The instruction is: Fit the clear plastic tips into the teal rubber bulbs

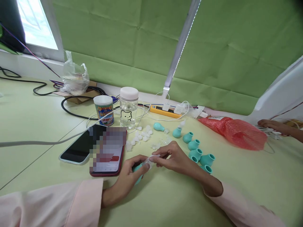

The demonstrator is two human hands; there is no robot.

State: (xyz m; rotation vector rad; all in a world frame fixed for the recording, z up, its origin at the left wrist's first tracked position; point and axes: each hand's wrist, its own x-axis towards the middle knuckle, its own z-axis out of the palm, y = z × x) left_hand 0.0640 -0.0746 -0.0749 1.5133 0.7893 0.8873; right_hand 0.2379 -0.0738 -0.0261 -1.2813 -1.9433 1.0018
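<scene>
My left hand [131,171] is closed round a teal rubber bulb [138,177], which is tilted towards the right. A clear plastic piece [148,162] sits at the bulb's upper end. The fingers of my right hand [169,156] pinch the far end of that clear piece. Several open-mouthed teal bulbs [194,144] stand to the right of my right hand. Beyond the hands, another teal bulb [158,126] lies on its side, and one bulb [176,132] has a clear tip on it. Small white caps [139,137] and clear pieces [156,146] are scattered nearby.
Two phones [78,148] [110,154] lie at the left. Behind them stand a printed cup [104,110] and a lidded water bottle [128,108]. A yellow power strip [165,111], cables and a red plastic bag [236,132] are farther back. Another person's hand [272,125] is at far right.
</scene>
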